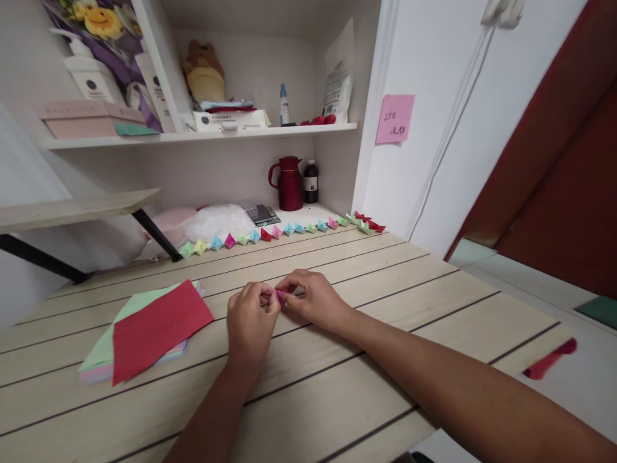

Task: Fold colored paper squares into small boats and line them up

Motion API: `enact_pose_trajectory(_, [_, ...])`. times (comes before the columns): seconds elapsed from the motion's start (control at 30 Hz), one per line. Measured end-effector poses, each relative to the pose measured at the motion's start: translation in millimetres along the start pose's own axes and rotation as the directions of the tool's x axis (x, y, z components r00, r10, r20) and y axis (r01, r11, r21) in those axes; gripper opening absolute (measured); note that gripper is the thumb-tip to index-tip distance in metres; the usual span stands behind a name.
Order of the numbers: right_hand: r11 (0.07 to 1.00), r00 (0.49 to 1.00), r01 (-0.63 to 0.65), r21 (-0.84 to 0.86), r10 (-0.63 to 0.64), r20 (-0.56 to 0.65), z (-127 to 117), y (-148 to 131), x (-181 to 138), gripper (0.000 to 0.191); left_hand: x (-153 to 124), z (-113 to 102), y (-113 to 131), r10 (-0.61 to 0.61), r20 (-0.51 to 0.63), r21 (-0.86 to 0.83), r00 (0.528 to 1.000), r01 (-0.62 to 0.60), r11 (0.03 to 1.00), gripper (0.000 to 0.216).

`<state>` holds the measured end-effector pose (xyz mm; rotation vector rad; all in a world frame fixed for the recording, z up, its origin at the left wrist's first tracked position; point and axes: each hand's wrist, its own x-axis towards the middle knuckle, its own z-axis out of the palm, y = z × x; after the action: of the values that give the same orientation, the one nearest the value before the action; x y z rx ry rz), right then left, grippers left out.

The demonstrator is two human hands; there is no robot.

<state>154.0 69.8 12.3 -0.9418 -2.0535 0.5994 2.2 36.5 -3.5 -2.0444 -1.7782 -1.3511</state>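
Bare forearms [448,379] up front, tiny magenta paper [280,298] at the far end

So both arms reach in from the bottom of the view over a pale table [347,392] with dark lines running across it. Left hand [253,318] has its thumb and index finger bent round, tips nearly together at the magenta paper, the other fingers curled in. Right hand [315,301] comes at it from the other side, thumb and index pinched down on the same bit, so basically no gap. That paper is mostly hidden by fingertips, so I can't tell its exact shape. It's around the middle of the table, between the two hands.

Off to the left there's a stack of coloured paper [99,357], light green near the top, with a red sheet [161,331] lying skewed over it. Along the back edge runs a row of little folded paper pieces [265,235] in green, yellow, blue, pink and red, bunching up at the right end. Behind them: a puffy clear plastic bag [219,222], then a dark red jug [290,186] just beside a dark bottle [311,180]. Pink note [395,119] with handwriting is stuck up on the right.
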Motion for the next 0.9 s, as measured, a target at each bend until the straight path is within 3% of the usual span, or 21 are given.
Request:
enact_pose_trajectory(0.4, [0.997, 0.998, -0.005, -0.073, 0.000, -0.069, -3.9, -2.4, 0.3, 0.008, -2.8, 3.7, 2.7, 0.114, 0.018, 0.118, 0.993, -0.116, 0.986, 0.010])
enact_pose_trajectory(0.9, [0.979, 0.997, -0.004, -0.204, -0.013, -0.082, 1.1, -2.3, 2.0, 0.008, -2.7, 6.1, 3.3, 0.075, 0.006, 0.096, 0.997, -0.075, 0.993, 0.010])
